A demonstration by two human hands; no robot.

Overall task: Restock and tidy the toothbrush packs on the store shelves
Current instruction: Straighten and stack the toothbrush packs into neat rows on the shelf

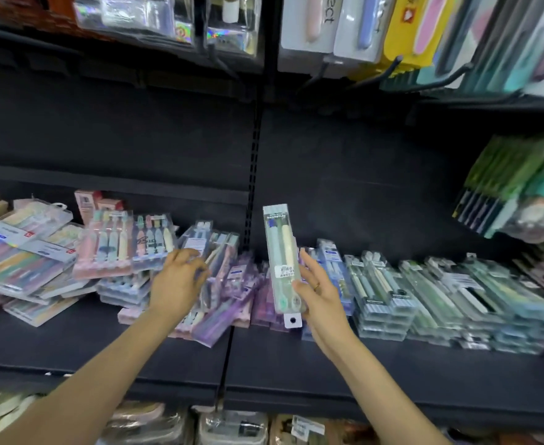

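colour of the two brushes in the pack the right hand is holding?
Pale mint green and cream, in a clear pack with a white hang tab; head view.

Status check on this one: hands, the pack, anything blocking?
Right hand holds green toothbrush pack upright above shelf. Left hand touches leaning packs. Nothing blocking.

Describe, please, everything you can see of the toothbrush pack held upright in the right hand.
The toothbrush pack is a long, narrow case of clear plastic showing two brushes, one pale green, one cream. It stands nearly upright above the dark shelf, its hang tab with a round hole at the bottom. A white barcode sticker sits on its lower half. The right hand, which wears a ring, grips its right edge; nothing else touches it.
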